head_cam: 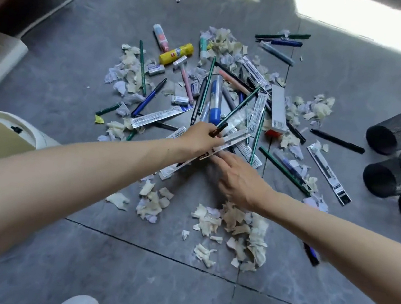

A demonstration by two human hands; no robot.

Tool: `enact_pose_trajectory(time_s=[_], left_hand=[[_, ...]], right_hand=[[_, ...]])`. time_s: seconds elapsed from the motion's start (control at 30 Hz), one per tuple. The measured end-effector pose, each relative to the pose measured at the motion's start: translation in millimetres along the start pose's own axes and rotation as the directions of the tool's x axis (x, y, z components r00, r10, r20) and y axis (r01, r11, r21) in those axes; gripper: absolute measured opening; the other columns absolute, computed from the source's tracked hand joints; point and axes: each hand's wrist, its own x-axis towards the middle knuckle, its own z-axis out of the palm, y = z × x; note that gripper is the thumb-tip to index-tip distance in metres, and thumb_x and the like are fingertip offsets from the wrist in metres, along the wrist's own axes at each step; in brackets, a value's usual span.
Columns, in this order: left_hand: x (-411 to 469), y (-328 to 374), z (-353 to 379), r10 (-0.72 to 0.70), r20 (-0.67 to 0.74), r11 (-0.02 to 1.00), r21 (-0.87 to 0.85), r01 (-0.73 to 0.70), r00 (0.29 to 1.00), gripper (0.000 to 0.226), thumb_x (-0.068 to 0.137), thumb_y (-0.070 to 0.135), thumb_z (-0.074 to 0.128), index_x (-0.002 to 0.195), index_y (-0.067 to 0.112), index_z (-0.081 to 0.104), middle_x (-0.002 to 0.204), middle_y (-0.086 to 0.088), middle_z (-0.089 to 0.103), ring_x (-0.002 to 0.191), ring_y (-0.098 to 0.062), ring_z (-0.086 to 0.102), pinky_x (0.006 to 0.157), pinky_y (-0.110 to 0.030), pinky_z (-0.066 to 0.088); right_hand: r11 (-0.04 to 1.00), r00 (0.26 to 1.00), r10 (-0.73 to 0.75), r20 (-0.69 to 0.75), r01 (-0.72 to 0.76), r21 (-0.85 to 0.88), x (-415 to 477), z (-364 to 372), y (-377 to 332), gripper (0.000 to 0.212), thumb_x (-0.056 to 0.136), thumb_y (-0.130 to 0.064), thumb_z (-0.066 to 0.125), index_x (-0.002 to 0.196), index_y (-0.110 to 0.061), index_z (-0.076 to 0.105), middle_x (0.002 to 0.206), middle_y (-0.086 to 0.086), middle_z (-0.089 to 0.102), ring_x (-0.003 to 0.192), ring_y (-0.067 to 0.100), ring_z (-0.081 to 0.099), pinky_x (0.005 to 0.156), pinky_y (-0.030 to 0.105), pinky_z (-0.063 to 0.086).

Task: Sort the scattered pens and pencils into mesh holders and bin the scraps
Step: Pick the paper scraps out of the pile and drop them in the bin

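**A:** What's the layout, big things first?

**B:** There's a grey floor [127,270] with a white bin [27,121] at the left edge. Black mesh holders [398,129] lie on their sides at the right, well apart from the bin. Between them is the heap of pens, pencils, refill packets, glue sticks and erasers. Torn paper scraps [242,231] lie through it and around it.

**A:** And the hands?

**B:** The left hand [201,139] grips a green pencil [241,106] by its dark end, and the pencil slants up over the middle of the heap. The right hand [239,180] holds nothing. Its fingers are straight, with the tips touching a long white refill packet [234,139] just beside the left hand.

**A:** Which step is this?

**B:** Picking out pencils, and early on, I'd say, since nearly everything is on the floor and the scraps aren't binned. I can't tell what's inside the holders.

**A:** What does the next move call for?

**B:** Probably carrying the pencil right to a holder. The holders are lying down, so one wants standing up first, or the pencil has to slide in through the mouth.
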Motion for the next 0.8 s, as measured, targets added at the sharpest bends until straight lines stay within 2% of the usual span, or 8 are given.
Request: enact_pose_trajectory(time_s=[0.07, 0.17, 0.27, 0.33, 0.47, 0.57, 0.7, 0.8], left_hand=[[5, 2, -3, 0.004, -0.009, 0.999, 0.048, -0.004, 1.000, 0.013, 0.088, 0.011, 0.057, 0.092, 0.001, 0.063, 0.080, -0.012, 0.061, 0.073, -0.017, 0.051, 0.068, -0.029, 0.040], [1, -5, -13, 0.011, -0.085, 0.994, 0.107, -0.001, 0.996, 0.029, 0.088, -0.001, 0.049, 0.114, 0.003, 0.062, 0.113, -0.014, 0.063, 0.102, -0.022, 0.059, 0.092, -0.034, 0.046], [-16, -20, -25, 0.034, -0.196, 0.963, 0.267, 0.020, 0.980, 0.037, 0.087, -0.008, 0.049, 0.119, 0.008, 0.059, 0.121, -0.007, 0.051, 0.108, -0.021, 0.054, 0.094, -0.035, 0.047], [-28, -35, -33, 0.081, -0.298, 0.908, 0.416, 0.054, 0.951, 0.037, 0.086, -0.005, 0.052, 0.118, 0.013, 0.057, 0.119, -0.004, 0.047, 0.106, -0.021, 0.050, 0.089, -0.034, 0.045], [-42, -60, -47, -0.003, -0.384, 0.784, 0.572, 0.240, 0.923, 0.033, 0.087, 0.020, 0.062, 0.118, 0.016, 0.050, 0.120, -0.006, 0.047, 0.113, -0.024, 0.045, 0.090, -0.035, 0.040], [-44, -65, -50, -0.020, -0.373, 0.750, 0.608, 0.261, 0.928, 0.023, 0.087, 0.029, 0.063, 0.102, 0.016, 0.052, 0.113, -0.005, 0.050, 0.110, -0.024, 0.044, 0.090, -0.034, 0.037], [-43, -53, -54, 0.021, -0.424, 0.834, 0.507, 0.218, 0.905, 0.015, 0.090, 0.029, 0.059, 0.087, 0.019, 0.049, 0.095, -0.001, 0.057, 0.092, -0.022, 0.050, 0.082, -0.036, 0.040], [-37, -40, -55, -0.011, -0.345, 0.943, 0.309, 0.124, 0.939, 0.016, 0.089, 0.031, 0.062, 0.092, 0.020, 0.051, 0.082, 0.002, 0.060, 0.077, -0.020, 0.056, 0.070, -0.035, 0.045]], right_hand=[[0.997, 0.997, 0.064, -0.032, -0.063, 0.044, 3, -3, 3, 0.057, 0.089, -0.013, 0.045, 0.144, -0.003, 0.032, 0.142, 0.017, 0.040, 0.129, 0.032, 0.039, 0.110, 0.038, 0.030], [0.994, 0.989, 0.100, -0.108, -0.096, 0.047, 9, -2, 8, 0.047, 0.093, -0.012, 0.045, 0.139, -0.003, 0.041, 0.132, 0.016, 0.050, 0.117, 0.032, 0.049, 0.102, 0.040, 0.039], [0.999, 0.982, 0.009, -0.188, -0.017, -0.043, 16, 2, 6, 0.025, 0.089, -0.007, 0.045, 0.104, -0.001, 0.063, 0.092, 0.015, 0.063, 0.079, 0.033, 0.059, 0.067, 0.043, 0.052], [0.993, 0.982, -0.070, -0.176, 0.052, -0.102, 22, 1, -2, 0.031, 0.083, -0.009, 0.035, 0.093, -0.003, 0.064, 0.086, 0.013, 0.061, 0.072, 0.030, 0.056, 0.058, 0.039, 0.050], [0.966, 0.985, -0.163, -0.060, 0.147, -0.211, 34, 3, -16, 0.042, 0.078, -0.012, 0.047, 0.118, -0.010, 0.059, 0.125, 0.018, 0.056, 0.099, 0.031, 0.058, 0.076, 0.040, 0.052], [0.947, 0.989, -0.150, 0.018, 0.149, -0.285, 36, 5, -15, 0.057, 0.079, -0.022, 0.032, 0.132, -0.016, 0.053, 0.143, 0.014, 0.046, 0.117, 0.028, 0.054, 0.094, 0.037, 0.046], [0.941, 0.995, -0.097, 0.002, 0.093, -0.325, 34, 7, -10, 0.057, 0.078, -0.021, 0.029, 0.123, -0.009, 0.061, 0.137, 0.014, 0.053, 0.113, 0.029, 0.057, 0.099, 0.037, 0.031], [0.929, 0.999, -0.044, -0.016, 0.035, -0.368, 26, 6, -3, 0.054, 0.077, -0.024, 0.031, 0.115, -0.011, 0.066, 0.140, 0.014, 0.049, 0.117, 0.031, 0.055, 0.096, 0.040, 0.043]])
